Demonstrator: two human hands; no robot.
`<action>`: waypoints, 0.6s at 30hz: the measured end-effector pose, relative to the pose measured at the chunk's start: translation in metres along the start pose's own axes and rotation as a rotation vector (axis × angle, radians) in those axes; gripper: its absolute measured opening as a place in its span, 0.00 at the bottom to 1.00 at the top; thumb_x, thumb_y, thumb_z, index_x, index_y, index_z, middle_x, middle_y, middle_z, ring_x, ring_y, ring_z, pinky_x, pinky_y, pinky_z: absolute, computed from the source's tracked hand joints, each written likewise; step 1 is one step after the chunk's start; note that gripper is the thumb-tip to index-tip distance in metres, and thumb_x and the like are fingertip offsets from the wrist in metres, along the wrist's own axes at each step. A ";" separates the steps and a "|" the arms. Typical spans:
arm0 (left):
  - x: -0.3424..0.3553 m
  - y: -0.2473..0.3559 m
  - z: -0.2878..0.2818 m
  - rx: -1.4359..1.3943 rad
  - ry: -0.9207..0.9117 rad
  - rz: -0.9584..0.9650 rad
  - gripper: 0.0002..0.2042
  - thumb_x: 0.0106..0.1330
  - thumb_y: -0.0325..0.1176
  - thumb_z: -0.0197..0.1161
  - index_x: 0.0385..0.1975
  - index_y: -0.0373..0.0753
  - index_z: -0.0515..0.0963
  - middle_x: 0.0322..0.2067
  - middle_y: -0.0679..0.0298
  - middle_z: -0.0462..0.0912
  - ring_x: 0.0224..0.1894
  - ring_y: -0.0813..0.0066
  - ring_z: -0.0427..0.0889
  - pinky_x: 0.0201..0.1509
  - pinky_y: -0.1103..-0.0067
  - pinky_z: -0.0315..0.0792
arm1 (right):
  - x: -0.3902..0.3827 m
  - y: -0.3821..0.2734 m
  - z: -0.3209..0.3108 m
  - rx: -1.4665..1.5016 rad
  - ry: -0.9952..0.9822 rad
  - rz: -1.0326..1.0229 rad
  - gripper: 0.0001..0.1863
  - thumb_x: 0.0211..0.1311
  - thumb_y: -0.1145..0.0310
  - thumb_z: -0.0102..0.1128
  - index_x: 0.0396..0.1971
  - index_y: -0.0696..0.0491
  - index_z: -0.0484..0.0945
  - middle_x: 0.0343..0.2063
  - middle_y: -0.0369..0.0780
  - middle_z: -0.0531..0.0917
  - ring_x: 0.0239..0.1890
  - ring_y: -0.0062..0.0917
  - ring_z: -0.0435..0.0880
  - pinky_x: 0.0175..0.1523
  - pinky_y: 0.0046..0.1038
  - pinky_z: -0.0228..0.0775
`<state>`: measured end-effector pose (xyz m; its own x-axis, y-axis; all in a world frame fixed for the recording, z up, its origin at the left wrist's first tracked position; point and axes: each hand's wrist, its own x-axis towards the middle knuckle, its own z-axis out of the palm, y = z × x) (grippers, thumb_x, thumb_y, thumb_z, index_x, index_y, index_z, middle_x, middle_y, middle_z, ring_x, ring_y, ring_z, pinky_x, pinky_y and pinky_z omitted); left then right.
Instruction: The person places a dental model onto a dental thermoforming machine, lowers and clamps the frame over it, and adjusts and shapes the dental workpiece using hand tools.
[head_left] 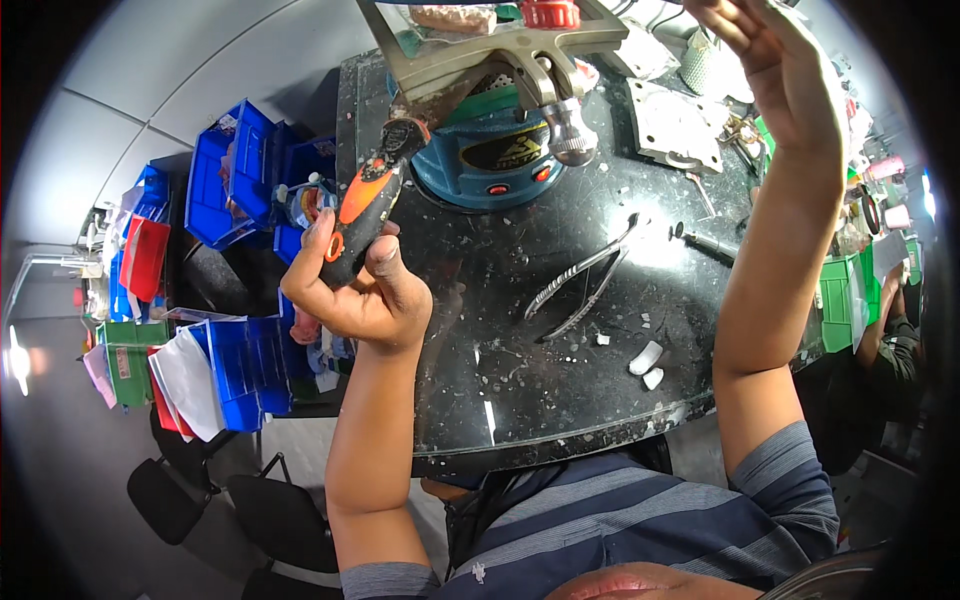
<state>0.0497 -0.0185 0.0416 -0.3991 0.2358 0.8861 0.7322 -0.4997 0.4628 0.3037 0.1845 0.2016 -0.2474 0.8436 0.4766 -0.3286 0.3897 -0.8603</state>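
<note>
Orange and black, the tool [362, 210] sits in the left hand [355, 290], whose fingers wrap its thick handle from below with the thumb across the front. It is held above the left edge of the dark surface [520, 370], tilted so its dark tip points up toward the tan metal frame [500, 50] and the blue machine [490, 160] under it. Judging by its moulded, rubbery-looking grip, it should be stiff, fairly light and not slippery; the orange middle, where the fingers already lie, looks the best place to hold it, clear of the working end. The right hand [775, 60] is raised near the top edge, fingers spread and loose, holding nothing that shows. On the surface between the arms lie metal pliers [585, 280], a thin dark rod [705, 242] and two small white lumps [647, 362], with white crumbs scattered about. Blue bins [235, 180] are stacked to the left.
</note>
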 end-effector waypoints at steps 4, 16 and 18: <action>0.001 0.001 0.000 -0.006 -0.008 0.008 0.24 0.71 0.39 0.63 0.53 0.27 0.61 0.44 0.50 0.73 0.31 0.70 0.84 0.33 0.84 0.83 | 0.001 0.012 -0.001 0.108 -0.105 0.109 0.14 0.71 0.72 0.55 0.50 0.66 0.75 0.41 0.47 0.86 0.41 0.32 0.89 0.52 0.32 0.83; 0.001 0.001 0.002 0.001 0.005 0.006 0.24 0.71 0.40 0.63 0.53 0.29 0.61 0.41 0.50 0.74 0.29 0.71 0.83 0.31 0.84 0.81 | -0.002 0.029 0.024 0.200 -0.256 0.184 0.13 0.72 0.74 0.54 0.51 0.64 0.76 0.45 0.50 0.85 0.45 0.30 0.87 0.55 0.28 0.81; 0.002 0.001 0.002 -0.012 0.005 0.004 0.24 0.71 0.40 0.63 0.53 0.29 0.61 0.41 0.50 0.74 0.30 0.71 0.83 0.31 0.84 0.81 | -0.002 0.030 0.025 0.212 -0.276 0.173 0.12 0.72 0.74 0.53 0.50 0.64 0.77 0.46 0.50 0.84 0.45 0.30 0.87 0.55 0.29 0.80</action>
<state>0.0508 -0.0174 0.0436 -0.3993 0.2294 0.8876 0.7272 -0.5104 0.4590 0.2713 0.1854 0.1794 -0.5421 0.7478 0.3832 -0.4347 0.1407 -0.8895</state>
